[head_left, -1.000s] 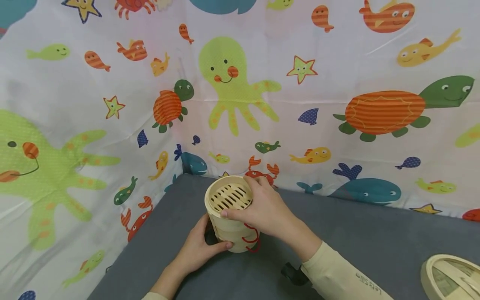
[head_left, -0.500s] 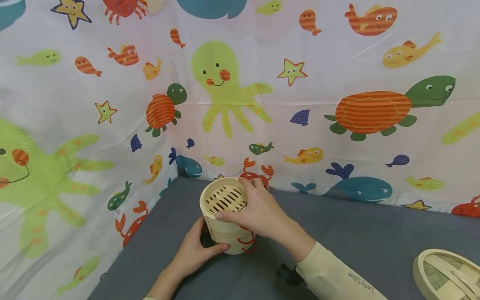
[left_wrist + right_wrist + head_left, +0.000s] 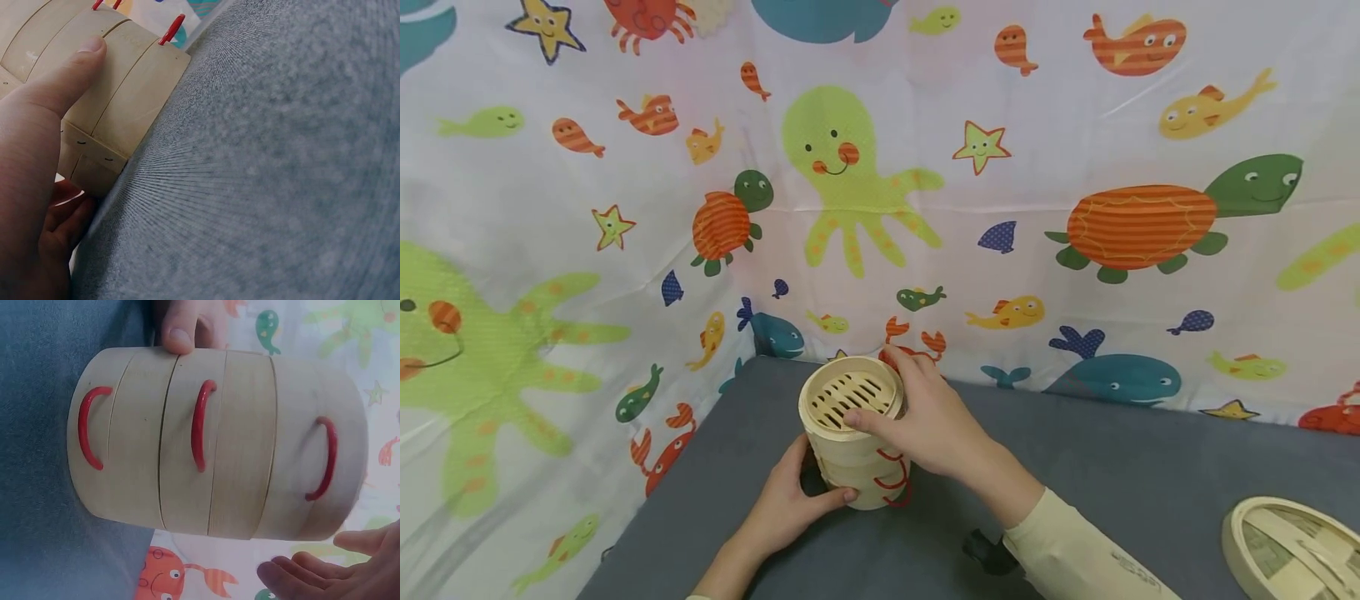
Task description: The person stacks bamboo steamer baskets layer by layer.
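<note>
A stacked bamboo steamer (image 3: 856, 471) with a slatted top tier stands upright on the grey surface; red loop handles (image 3: 199, 425) run up its side. My left hand (image 3: 790, 500) grips the lower part, its thumb (image 3: 84, 65) across the side and its fingers partly hidden behind. My right hand (image 3: 936, 421) hovers at the right of the top rim, thumb above the slats. In the right wrist view, the fingers of my right hand (image 3: 340, 569) are loosely spread, apart from the steamer wall.
A round woven bamboo lid (image 3: 1292, 546) lies at the right edge of the grey surface (image 3: 1097, 475). Below my right forearm is a small black object (image 3: 988, 552). A sea-animal printed curtain (image 3: 1045, 167) rises behind and to the left.
My right hand has let go of the top rim and its thumb has lifted over the slats. My left hand keeps its hold. The head view has shifted slightly.
</note>
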The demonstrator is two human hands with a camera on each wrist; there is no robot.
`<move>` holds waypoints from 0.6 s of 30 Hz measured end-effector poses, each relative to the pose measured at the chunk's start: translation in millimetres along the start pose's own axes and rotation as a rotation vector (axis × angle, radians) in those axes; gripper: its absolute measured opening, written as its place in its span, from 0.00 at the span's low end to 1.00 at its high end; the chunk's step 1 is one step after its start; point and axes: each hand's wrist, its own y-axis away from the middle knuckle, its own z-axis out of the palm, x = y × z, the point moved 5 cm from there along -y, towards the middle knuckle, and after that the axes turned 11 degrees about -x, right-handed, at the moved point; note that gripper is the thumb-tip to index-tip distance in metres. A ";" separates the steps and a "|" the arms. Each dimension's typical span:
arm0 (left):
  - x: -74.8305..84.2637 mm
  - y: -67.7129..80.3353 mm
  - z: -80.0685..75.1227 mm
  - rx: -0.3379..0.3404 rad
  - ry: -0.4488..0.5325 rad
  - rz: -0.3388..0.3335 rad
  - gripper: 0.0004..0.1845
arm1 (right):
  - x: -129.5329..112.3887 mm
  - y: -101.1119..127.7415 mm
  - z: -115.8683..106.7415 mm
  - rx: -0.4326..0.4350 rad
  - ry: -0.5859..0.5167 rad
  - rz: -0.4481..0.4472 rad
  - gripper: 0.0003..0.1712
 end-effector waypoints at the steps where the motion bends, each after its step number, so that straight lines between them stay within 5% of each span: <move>1: -0.4 -0.2 0.6 0.002 0.002 0.000 0.57 | 0.7 2.6 -1.7 0.008 0.010 -0.011 0.65; 18: -0.6 -1.1 2.0 -0.005 0.004 0.037 0.56 | 14.0 40.1 -20.7 0.042 0.091 0.015 0.65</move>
